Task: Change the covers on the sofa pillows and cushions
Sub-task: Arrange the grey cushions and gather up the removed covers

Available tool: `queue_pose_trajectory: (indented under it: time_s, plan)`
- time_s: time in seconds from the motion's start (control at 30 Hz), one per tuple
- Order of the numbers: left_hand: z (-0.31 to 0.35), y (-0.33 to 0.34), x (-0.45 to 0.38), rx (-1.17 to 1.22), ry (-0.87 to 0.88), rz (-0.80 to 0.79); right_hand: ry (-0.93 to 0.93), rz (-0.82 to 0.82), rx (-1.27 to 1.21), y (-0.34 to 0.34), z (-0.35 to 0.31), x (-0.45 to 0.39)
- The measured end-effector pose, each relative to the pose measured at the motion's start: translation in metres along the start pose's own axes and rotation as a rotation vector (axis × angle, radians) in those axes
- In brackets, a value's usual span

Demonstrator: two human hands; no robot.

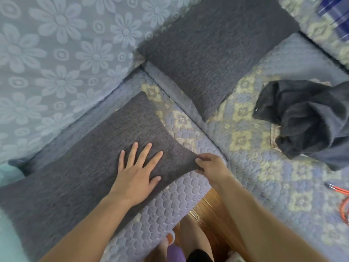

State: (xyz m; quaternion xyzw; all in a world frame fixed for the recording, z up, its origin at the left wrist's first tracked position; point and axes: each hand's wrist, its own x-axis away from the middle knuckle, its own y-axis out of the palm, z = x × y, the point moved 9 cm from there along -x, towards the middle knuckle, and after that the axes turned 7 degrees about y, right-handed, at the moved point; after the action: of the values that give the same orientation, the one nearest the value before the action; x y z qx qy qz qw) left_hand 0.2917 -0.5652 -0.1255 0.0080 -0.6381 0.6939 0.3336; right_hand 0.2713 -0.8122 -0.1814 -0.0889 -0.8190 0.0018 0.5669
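A dark grey textured pillow [79, 157] lies flat on the quilted sofa seat [245, 167]. My left hand [137, 171] presses on its near right part, palm down with fingers spread. Just to the right, my right hand [209, 165] pinches the pillow's right corner. A second grey pillow [211, 52] leans at the back, against the sofa corner. A crumpled dark grey cover [306, 120] lies loose on the seat at the right.
The floral blue sofa back [56, 53] fills the upper left. An orange cord [340, 195] lies at the right edge. Wooden floor [207, 214] and my legs show below the seat's front edge. Blue striped cloth [334, 14] sits top right.
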Motion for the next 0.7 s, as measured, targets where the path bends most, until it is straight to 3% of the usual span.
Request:
queue_pose_trajectory:
  time_s: [0.17, 0.23, 0.33, 0.4, 0.5, 0.57, 0.6, 0.63, 0.7]
  plan:
    - [-0.010, 0.011, 0.008, -0.018, -0.004, -0.062, 0.201, 0.629, 0.225, -0.108, 0.023, -0.001]
    - [-0.011, 0.012, 0.012, -0.010, -0.019, -0.052, 0.195, 0.778, 0.337, -0.132, 0.020, 0.020]
    - [0.004, 0.000, 0.010, 0.053, 0.001, 0.054, -0.221, 0.626, 0.496, -0.055, -0.030, 0.045]
    - [0.005, -0.020, 0.025, 0.161, -0.095, 0.243, -0.537, 0.476, 0.552, 0.033, -0.064, 0.076]
    - [-0.045, -0.023, 0.092, 0.302, -0.598, 0.525, -1.068, 0.196, 0.684, 0.184, -0.095, 0.153]
    - [-0.082, 0.008, 0.152, 0.365, -0.925, 0.503, -1.353, -0.108, 0.932, 0.253, -0.077, 0.188]
    - [-0.098, 0.025, 0.178, 0.383, -1.016, 0.441, -1.455, -0.175, 1.172, 0.267, -0.061, 0.176]
    - [-0.109, 0.037, 0.197, 0.359, -1.031, 0.363, -1.459, -0.164, 1.439, 0.266, -0.050, 0.138]
    - [-0.118, 0.048, 0.218, 0.283, -0.935, 0.254, -1.166, 0.044, 1.726, 0.231, -0.059, 0.040]
